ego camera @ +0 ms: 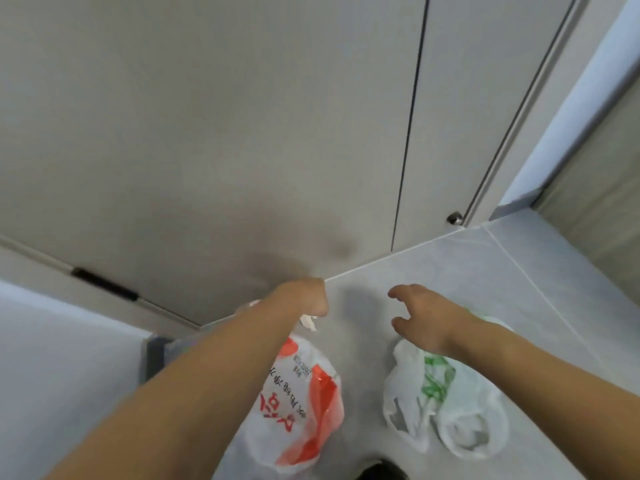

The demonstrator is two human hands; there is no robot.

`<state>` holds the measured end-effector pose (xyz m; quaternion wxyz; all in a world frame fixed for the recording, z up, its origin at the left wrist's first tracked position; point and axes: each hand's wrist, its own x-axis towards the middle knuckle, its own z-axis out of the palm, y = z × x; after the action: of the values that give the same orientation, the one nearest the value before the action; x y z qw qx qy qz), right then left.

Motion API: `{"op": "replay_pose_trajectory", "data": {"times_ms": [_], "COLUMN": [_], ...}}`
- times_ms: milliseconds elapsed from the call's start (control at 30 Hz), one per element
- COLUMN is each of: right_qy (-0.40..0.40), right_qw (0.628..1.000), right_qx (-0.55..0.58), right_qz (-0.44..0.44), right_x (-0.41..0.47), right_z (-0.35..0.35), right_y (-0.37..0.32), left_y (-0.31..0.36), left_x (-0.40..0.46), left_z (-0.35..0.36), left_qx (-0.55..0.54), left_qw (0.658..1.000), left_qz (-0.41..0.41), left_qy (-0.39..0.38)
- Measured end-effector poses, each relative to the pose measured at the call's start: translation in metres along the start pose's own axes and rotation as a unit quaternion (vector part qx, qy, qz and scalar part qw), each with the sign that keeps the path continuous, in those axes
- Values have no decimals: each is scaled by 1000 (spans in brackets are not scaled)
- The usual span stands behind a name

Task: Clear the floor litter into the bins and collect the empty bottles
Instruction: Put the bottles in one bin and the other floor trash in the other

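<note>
Left hand (304, 297) grips the red-printed bag (301, 403) (by its top); right hand (420, 315) spread wide above the green-printed bag (446, 393).

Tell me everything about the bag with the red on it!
The red bag is thin white plastic with red-orange patches and red and dark printed characters. It looks crumpled and bulging. The left hand grips it at its bunched top, so it seems to hang below that hand, over the grey tiled floor. The forearm hides its left side.
</note>
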<state>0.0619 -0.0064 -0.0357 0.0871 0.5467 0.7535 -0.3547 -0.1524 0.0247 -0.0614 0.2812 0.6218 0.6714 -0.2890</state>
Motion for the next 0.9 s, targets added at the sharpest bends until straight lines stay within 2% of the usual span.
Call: {"op": "replay_pose_trajectory", "data": {"times_ms": [133,200,300,433,533,600,667,767,900], "right_qy": [-12,-12,-31,-45,-64,-72,-38,76,200], "right_qw": [1000,998,987,953,940,948,969,983,966], "right_qx": [-5,-30,-142,-282,-313,-271,-166,-25,70], "right_qz": [29,44,72,100,119,150,179,165,146], "right_x": [11,12,11,14,17,16,6,-24,-100], "right_z": [14,19,28,47,63,68,58,11,-71], "right_y": [12,23,45,74,91,105,116,133,160], "left_y": [4,8,18,41,61,75,91,123,200], "left_x": [34,45,48,40,30,20,10,-7,-47], "left_z": [42,54,55,53,57,54,44,20,-32], "left_qx": [-3,-15,-52,-118,-140,-153,-191,-287,-391], "left_qw": [998,997,996,991,987,982,972,940,876], "left_qz": [-67,-72,-42,6,49,81,111,152,244], "left_qy": [-10,15,58,67,63,69,84,105,142]}}
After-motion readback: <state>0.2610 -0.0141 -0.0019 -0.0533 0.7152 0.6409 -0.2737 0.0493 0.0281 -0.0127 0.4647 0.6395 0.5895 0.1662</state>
